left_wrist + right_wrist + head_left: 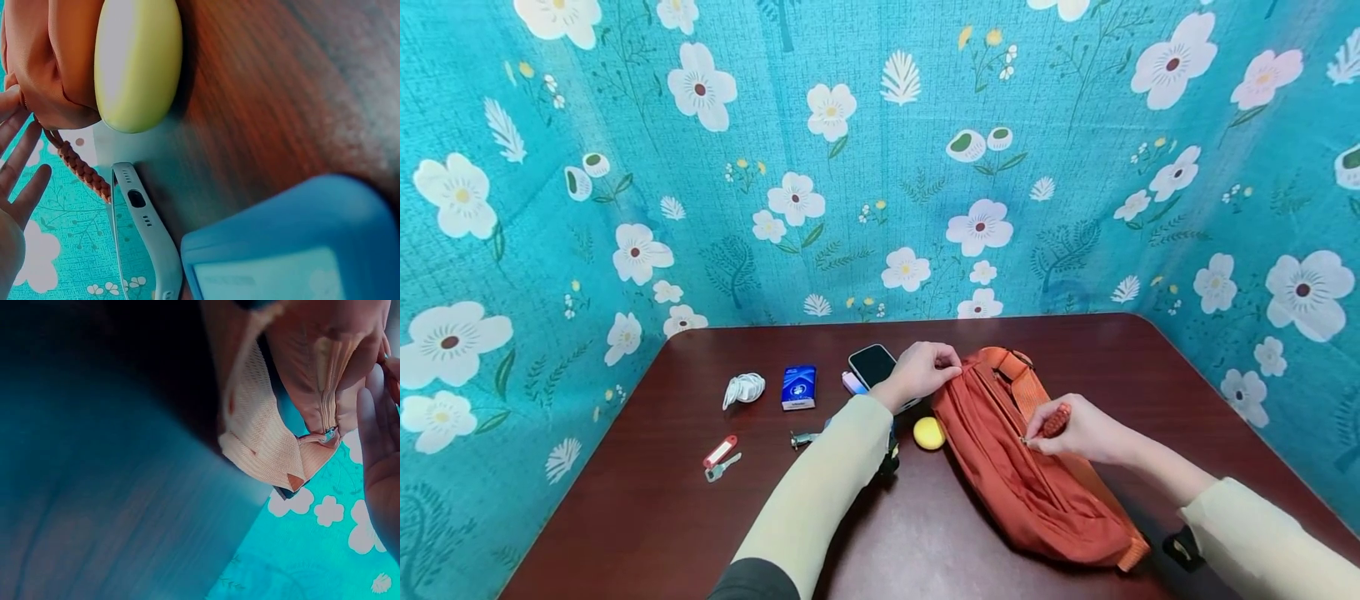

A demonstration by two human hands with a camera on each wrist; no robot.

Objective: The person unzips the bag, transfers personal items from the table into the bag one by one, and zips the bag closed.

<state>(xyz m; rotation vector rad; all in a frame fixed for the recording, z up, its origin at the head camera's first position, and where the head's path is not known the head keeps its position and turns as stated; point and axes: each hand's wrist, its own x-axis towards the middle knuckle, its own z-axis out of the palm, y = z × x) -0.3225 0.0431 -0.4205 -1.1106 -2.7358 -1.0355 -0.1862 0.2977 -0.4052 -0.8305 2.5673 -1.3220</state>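
A rust-orange waist bag (1000,450) lies slantwise on the table in the head view. My left hand (923,367) pinches the fabric at its far left end; in the left wrist view a braided cord (84,172) hangs there beside the fingers. My right hand (1078,429) pinches a zipper pull on the bag's upper face, with a braided red cord (1057,421) showing by the fingers. An orange webbing strap (1030,392) runs along the bag's far side. Touching or close to its left edge sits a round yellow case (929,433).
Left of the bag are a phone (872,364), a blue tissue pack (799,387), a coiled white cable (745,388), and a key (724,467) with a red tag (721,451). My left forearm hides part of a blue object (294,244). Floral curtains (865,167) surround the table (647,508).
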